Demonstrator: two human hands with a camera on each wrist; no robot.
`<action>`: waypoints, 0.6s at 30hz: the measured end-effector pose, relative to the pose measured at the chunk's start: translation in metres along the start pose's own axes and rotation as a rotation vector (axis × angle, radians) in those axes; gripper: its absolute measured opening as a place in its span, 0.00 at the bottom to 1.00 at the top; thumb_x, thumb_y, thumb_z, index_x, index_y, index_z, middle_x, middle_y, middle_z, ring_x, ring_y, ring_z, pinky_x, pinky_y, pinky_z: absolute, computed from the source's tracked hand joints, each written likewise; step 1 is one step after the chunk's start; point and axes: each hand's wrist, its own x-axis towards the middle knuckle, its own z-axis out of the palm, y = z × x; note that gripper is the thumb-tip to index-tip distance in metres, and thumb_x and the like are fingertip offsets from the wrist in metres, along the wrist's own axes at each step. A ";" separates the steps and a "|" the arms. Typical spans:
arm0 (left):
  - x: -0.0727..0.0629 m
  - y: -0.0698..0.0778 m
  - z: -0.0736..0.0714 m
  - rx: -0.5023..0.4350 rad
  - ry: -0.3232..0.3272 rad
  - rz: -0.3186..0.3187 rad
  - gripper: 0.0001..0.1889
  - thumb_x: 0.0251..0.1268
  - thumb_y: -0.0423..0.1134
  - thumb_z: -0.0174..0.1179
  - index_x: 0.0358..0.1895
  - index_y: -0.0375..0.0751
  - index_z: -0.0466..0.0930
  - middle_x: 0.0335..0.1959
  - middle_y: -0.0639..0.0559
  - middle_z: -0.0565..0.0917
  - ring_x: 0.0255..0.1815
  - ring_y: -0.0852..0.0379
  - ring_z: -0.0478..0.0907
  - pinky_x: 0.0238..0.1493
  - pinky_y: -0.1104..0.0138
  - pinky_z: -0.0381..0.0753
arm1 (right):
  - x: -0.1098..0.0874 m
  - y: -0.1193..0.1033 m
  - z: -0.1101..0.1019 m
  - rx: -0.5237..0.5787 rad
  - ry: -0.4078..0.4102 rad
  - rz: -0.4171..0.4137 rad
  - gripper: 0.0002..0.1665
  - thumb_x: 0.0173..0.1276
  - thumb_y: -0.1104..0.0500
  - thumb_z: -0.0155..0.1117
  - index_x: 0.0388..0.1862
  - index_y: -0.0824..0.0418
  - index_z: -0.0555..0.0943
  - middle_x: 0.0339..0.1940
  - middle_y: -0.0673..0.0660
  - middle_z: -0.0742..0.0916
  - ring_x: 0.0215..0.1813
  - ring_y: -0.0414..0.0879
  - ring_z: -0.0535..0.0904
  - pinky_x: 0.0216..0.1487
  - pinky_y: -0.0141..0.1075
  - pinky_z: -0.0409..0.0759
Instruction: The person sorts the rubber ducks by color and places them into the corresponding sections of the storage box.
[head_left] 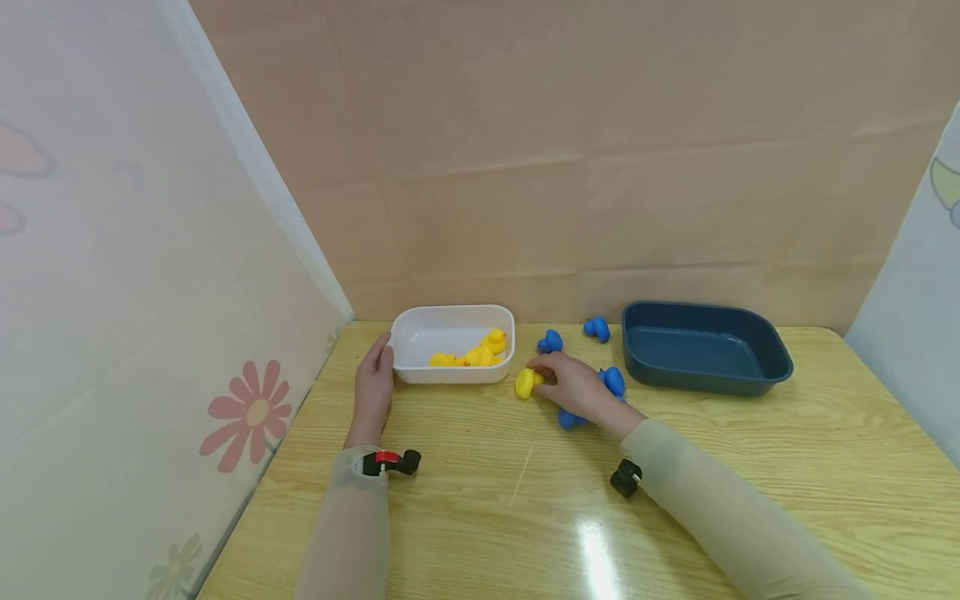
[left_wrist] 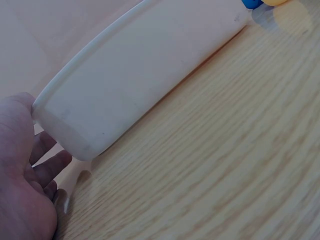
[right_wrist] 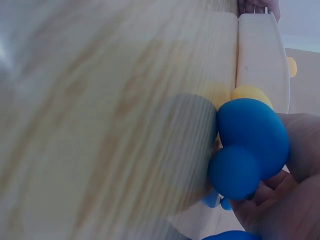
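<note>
Fingers of the right hand (head_left: 576, 388) pinch a yellow duck (head_left: 524, 384), inboard of the bench's (head_left: 465, 500) back edge. Left hand (head_left: 372, 387), back-left corner: fingers relaxed against the white tub (head_left: 450, 377).

Blue ducks (head_left: 553, 341) and two tubs (head_left: 450, 376) sit on the wooden table (head_left: 457, 517).

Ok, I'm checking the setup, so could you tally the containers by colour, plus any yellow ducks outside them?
White container: 1
Dark blue container: 1
Yellow duck outside them, held by the right hand: 1
Total: 3
</note>
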 end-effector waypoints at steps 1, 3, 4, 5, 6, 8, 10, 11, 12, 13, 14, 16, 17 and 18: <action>0.000 0.000 0.000 -0.001 -0.001 -0.001 0.28 0.94 0.52 0.45 0.87 0.52 0.67 0.87 0.51 0.67 0.89 0.50 0.56 0.88 0.52 0.57 | 0.000 0.000 0.000 0.000 0.000 0.000 0.26 0.76 0.60 0.77 0.70 0.60 0.85 0.61 0.57 0.89 0.60 0.54 0.86 0.64 0.52 0.85; 0.000 -0.001 0.000 -0.002 -0.003 -0.004 0.28 0.94 0.52 0.45 0.87 0.52 0.67 0.87 0.51 0.67 0.89 0.50 0.56 0.88 0.52 0.57 | 0.000 0.000 0.000 0.001 0.001 -0.001 0.25 0.76 0.61 0.77 0.70 0.60 0.85 0.62 0.57 0.90 0.61 0.54 0.86 0.65 0.53 0.85; 0.000 -0.001 0.000 -0.005 -0.003 -0.003 0.28 0.94 0.52 0.45 0.87 0.52 0.67 0.87 0.51 0.66 0.89 0.50 0.56 0.88 0.52 0.57 | 0.001 0.000 0.001 0.002 0.001 -0.001 0.25 0.76 0.61 0.77 0.70 0.60 0.86 0.62 0.58 0.90 0.61 0.54 0.86 0.65 0.53 0.85; 0.001 -0.001 0.000 -0.006 -0.005 -0.004 0.28 0.94 0.52 0.45 0.87 0.52 0.66 0.87 0.51 0.66 0.89 0.50 0.56 0.88 0.52 0.57 | 0.001 0.001 0.001 0.003 0.001 -0.002 0.25 0.76 0.61 0.77 0.69 0.60 0.86 0.62 0.58 0.90 0.61 0.54 0.86 0.66 0.53 0.85; 0.001 -0.001 0.000 -0.007 -0.007 -0.004 0.28 0.94 0.52 0.45 0.88 0.52 0.66 0.87 0.51 0.66 0.89 0.50 0.55 0.88 0.52 0.56 | 0.001 0.001 0.001 0.003 0.001 -0.002 0.25 0.76 0.61 0.77 0.69 0.60 0.86 0.61 0.57 0.90 0.61 0.54 0.86 0.66 0.53 0.84; 0.001 -0.002 0.000 -0.010 -0.006 -0.005 0.28 0.94 0.52 0.45 0.87 0.53 0.67 0.87 0.52 0.66 0.89 0.50 0.56 0.88 0.52 0.57 | 0.001 0.001 0.001 0.002 0.002 -0.003 0.25 0.76 0.61 0.77 0.69 0.60 0.86 0.61 0.57 0.90 0.61 0.54 0.87 0.66 0.53 0.84; 0.001 -0.003 0.000 -0.009 -0.007 -0.005 0.28 0.94 0.52 0.45 0.87 0.54 0.67 0.87 0.52 0.66 0.89 0.51 0.56 0.88 0.52 0.57 | 0.001 0.002 0.001 0.001 0.005 -0.003 0.24 0.76 0.60 0.77 0.69 0.60 0.86 0.60 0.56 0.90 0.60 0.53 0.87 0.65 0.53 0.85; 0.001 -0.003 0.000 -0.006 -0.007 -0.006 0.28 0.94 0.53 0.45 0.87 0.54 0.67 0.87 0.53 0.66 0.89 0.51 0.56 0.88 0.52 0.57 | 0.001 0.002 0.001 0.000 0.006 -0.002 0.24 0.76 0.60 0.77 0.69 0.59 0.86 0.59 0.56 0.90 0.59 0.52 0.87 0.64 0.52 0.85; 0.001 -0.003 0.000 -0.005 -0.006 -0.006 0.28 0.94 0.53 0.45 0.87 0.54 0.67 0.87 0.53 0.66 0.89 0.51 0.56 0.88 0.52 0.57 | 0.001 0.002 0.002 0.000 0.008 -0.002 0.24 0.76 0.60 0.77 0.68 0.59 0.86 0.58 0.55 0.91 0.58 0.52 0.86 0.64 0.52 0.85; 0.002 -0.003 0.000 -0.004 -0.007 -0.006 0.28 0.94 0.53 0.45 0.88 0.54 0.66 0.87 0.53 0.66 0.89 0.51 0.55 0.88 0.52 0.57 | 0.001 0.002 0.002 -0.001 0.009 -0.002 0.24 0.76 0.59 0.77 0.68 0.59 0.86 0.57 0.55 0.91 0.58 0.51 0.86 0.63 0.52 0.85; 0.002 -0.003 0.000 -0.003 -0.008 -0.007 0.28 0.94 0.53 0.45 0.88 0.54 0.66 0.87 0.53 0.66 0.89 0.51 0.55 0.88 0.52 0.57 | 0.001 0.002 0.002 0.000 0.011 -0.002 0.24 0.76 0.59 0.77 0.68 0.59 0.86 0.57 0.54 0.91 0.57 0.51 0.86 0.63 0.52 0.85; 0.002 -0.003 0.000 -0.002 -0.007 -0.009 0.28 0.94 0.53 0.45 0.88 0.55 0.66 0.87 0.53 0.66 0.89 0.51 0.55 0.88 0.52 0.57 | 0.001 0.001 0.001 0.004 0.012 -0.001 0.23 0.76 0.59 0.78 0.68 0.59 0.87 0.55 0.54 0.91 0.56 0.50 0.86 0.62 0.52 0.85; 0.002 -0.003 0.000 -0.001 -0.008 -0.010 0.28 0.94 0.54 0.45 0.88 0.55 0.66 0.87 0.53 0.66 0.89 0.51 0.55 0.88 0.52 0.57 | 0.001 0.001 0.001 0.007 0.012 -0.001 0.23 0.76 0.59 0.78 0.68 0.59 0.87 0.55 0.53 0.91 0.55 0.50 0.86 0.62 0.52 0.85; 0.002 -0.002 0.000 0.001 -0.007 -0.011 0.28 0.94 0.54 0.45 0.88 0.55 0.66 0.87 0.53 0.66 0.89 0.50 0.55 0.88 0.52 0.57 | 0.001 0.001 0.001 0.008 0.013 -0.001 0.23 0.76 0.59 0.78 0.67 0.59 0.87 0.55 0.53 0.91 0.55 0.50 0.86 0.62 0.52 0.85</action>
